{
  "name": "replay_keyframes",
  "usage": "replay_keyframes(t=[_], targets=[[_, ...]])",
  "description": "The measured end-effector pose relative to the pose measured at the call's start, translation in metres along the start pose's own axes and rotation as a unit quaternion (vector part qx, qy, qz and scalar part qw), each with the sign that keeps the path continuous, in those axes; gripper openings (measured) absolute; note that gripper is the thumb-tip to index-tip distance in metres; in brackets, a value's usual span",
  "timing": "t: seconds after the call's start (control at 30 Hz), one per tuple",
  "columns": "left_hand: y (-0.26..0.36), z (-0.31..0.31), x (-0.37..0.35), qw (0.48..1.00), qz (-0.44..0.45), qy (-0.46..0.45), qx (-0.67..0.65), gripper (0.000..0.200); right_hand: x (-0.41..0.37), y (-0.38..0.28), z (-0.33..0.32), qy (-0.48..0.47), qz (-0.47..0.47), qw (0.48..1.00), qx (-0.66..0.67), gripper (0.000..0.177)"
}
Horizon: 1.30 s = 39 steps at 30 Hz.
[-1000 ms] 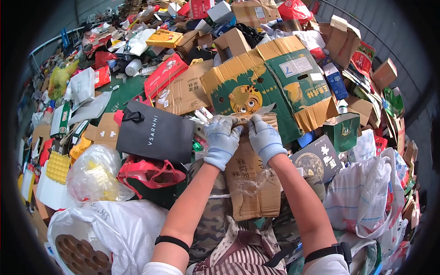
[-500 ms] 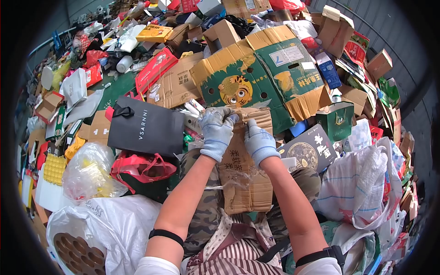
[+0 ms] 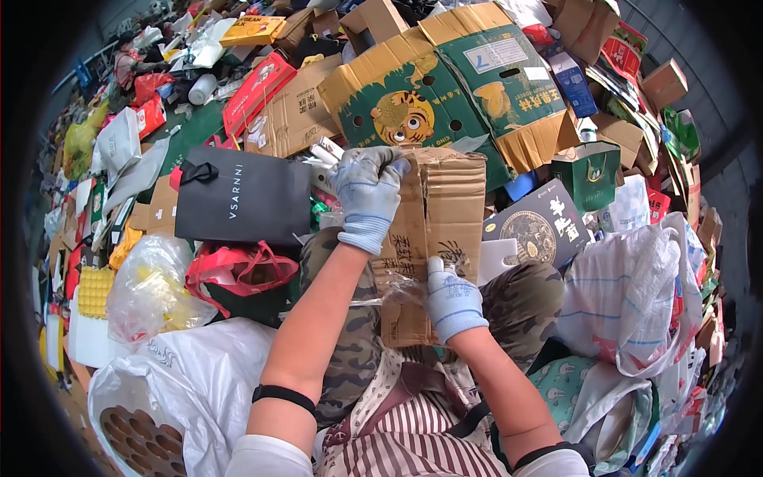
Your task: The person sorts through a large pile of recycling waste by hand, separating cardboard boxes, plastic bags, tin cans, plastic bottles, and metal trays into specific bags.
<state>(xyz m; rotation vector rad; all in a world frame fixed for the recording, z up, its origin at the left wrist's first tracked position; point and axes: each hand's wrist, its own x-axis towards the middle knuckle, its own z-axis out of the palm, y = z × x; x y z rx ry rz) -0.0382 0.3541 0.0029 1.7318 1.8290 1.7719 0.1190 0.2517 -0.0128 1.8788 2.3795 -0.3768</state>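
Observation:
A brown cardboard box (image 3: pixel 453 191), pressed flat and creased, stands upright between my knees. Dark printed characters and strips of clear tape show on its front. At the box's upper left edge, my gloved left hand (image 3: pixel 369 191) has its fingers curled around the cardboard. My gloved right hand (image 3: pixel 453 298) is lower down on the right side, thumb on the front face and the other fingers hidden behind or under the hand. Both gloves are pale blue with grey, dirty fingertips on the left.
A black paper bag (image 3: pixel 242 195) and a clear plastic bag (image 3: pixel 151 290) lie to the left. Ahead is a flattened green carton (image 3: pixel 413 111). A black printed box (image 3: pixel 540 222) and a white woven sack (image 3: pixel 612 302) are at the right, amid heaped waste.
My right hand has moved down from the top of the cardboard box to its lower right side. My left hand stays at the upper left edge. The view has tilted down slightly.

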Motion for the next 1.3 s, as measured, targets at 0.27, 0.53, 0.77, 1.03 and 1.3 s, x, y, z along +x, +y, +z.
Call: replay_keyframes(t=[0.27, 0.53, 0.77, 1.03, 1.3], targets=[[-0.015, 0.009, 0.002, 0.997, -0.07, -0.024, 0.01, 0.013, -0.038, 0.03, 0.047, -0.056, -0.001, 0.998, 0.035, 0.022], [0.006, -0.026, 0.033, 0.929, 0.077, -0.21, 0.296, 0.036, -0.005, 0.064, 0.029, -0.021, -0.021, 0.998, 0.053, 0.021], [0.028, -0.053, 0.026, 0.778, 0.424, -0.253, 0.387, 0.058, 0.017, 0.062, 0.041, 0.039, -0.101, 0.991, 0.084, 0.015], [0.007, -0.068, -0.004, 0.643, 0.224, -0.598, 0.423, 0.049, 0.034, 0.035, 0.035, 0.031, -0.109, 0.988, 0.107, 0.013], [-0.014, -0.097, -0.039, 0.687, 0.162, -0.57, 0.42, 0.04, 0.024, 0.045, 0.029, 0.016, -0.086, 0.94, 0.329, 0.022]])
